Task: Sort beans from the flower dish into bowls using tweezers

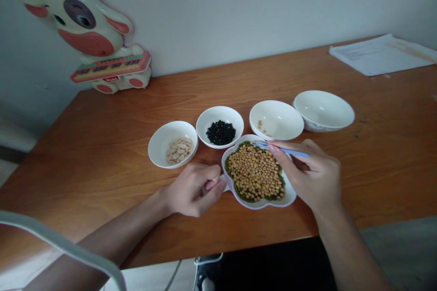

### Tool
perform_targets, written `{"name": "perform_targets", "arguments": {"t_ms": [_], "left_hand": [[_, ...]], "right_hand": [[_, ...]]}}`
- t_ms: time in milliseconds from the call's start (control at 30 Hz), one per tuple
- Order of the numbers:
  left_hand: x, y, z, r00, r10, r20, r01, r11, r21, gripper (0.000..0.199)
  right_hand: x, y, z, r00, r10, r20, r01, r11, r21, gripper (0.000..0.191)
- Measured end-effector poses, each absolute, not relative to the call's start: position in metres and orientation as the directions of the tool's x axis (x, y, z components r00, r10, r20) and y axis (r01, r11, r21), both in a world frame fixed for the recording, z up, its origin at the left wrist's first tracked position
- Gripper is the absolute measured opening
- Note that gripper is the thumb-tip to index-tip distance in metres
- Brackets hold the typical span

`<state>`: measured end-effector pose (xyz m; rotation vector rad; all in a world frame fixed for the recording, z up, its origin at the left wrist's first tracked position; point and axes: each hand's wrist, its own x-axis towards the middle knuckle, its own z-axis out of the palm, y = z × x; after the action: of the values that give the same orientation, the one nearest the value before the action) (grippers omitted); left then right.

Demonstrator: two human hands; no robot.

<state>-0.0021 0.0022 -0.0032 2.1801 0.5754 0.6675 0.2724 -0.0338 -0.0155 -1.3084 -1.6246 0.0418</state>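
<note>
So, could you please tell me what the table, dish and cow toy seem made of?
Table: wood or wood veneer, satin, from its brown grain. Dish: smooth plastic or glazed ceramic; its even white surface and lilac rim fit either. Cow toy: probably hard, smooth plastic, judging by its moulded features.

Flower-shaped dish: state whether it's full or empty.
Not empty: yellow beans cover most of the flower-shaped dish, green ones edging them; fill depth can't be told.

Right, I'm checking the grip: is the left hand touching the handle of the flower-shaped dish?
Touching: the head view shows the left hand curled around the handle of the flower-shaped dish.
</note>
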Motion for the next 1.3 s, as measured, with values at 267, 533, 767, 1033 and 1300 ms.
{"name": "perform_targets", "arguments": {"t_ms": [267, 533, 767, 1033, 1300], "left_hand": [[-0.0030, 0.0018, -0.0032, 0.758, 0.593, 0.271, 0.188, -0.597, 0.780, 0.035], [-0.0031, 0.0015, -0.0044, 0.757, 0.600, 0.258, 0.205, -0.594, 0.778, 0.035], [-0.0034, 0.0019, -0.0039, 0.763, 0.590, 0.266, 0.200, -0.606, 0.770, 0.034], [-0.0028, 0.0017, -0.0055, 0.759, 0.587, 0.282, 0.195, -0.618, 0.761, 0.033], [-0.0030, 0.0019, -0.0061, 0.754, 0.588, 0.292, 0.183, -0.616, 0.766, 0.034]], "right_hand": [[0.2724, -0.0362, -0.0134, 0.277, 0.571, 0.773, 0.797, 0.313, -0.516, 0.027], [0.2694, -0.0353, -0.0132, 0.115, 0.702, 0.703, 0.736, 0.415, -0.535, 0.021], [0.2719, -0.0309, -0.0133, 0.008, 0.765, 0.644, 0.713, 0.447, -0.540, 0.021], [0.2722, -0.0271, -0.0092, -0.122, 0.778, 0.617, 0.740, 0.485, -0.465, 0.020], [0.2722, -0.0294, -0.0115, -0.074, 0.731, 0.679, 0.767, 0.477, -0.429, 0.020]]}}
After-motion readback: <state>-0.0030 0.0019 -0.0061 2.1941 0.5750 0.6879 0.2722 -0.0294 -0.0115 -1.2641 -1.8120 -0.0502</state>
